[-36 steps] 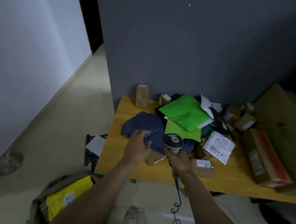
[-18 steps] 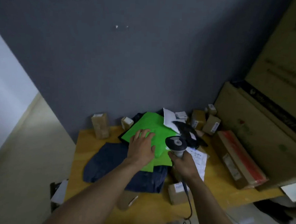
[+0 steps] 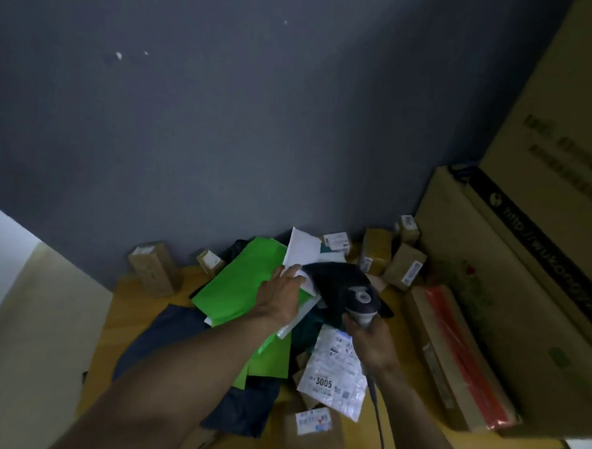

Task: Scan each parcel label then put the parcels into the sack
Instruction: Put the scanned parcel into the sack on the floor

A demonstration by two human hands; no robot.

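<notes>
White parcel [image 3: 302, 248] lies under flat-fingered left grip [image 3: 280, 302] (right grip [image 3: 372, 345] clasps scanner [image 3: 362, 301]).

I'm looking down on a wooden table [image 3: 125, 318], taking the green mailer [image 3: 239, 290] as my mark. Left of it and nearer me, a dark blue bag [image 3: 165, 337] lies flat on the wood. Behind it to the left stand a tall brown box [image 3: 151, 268] and a small box [image 3: 210, 261]. Far right of it lies a long red-striped carton [image 3: 452, 352].
</notes>
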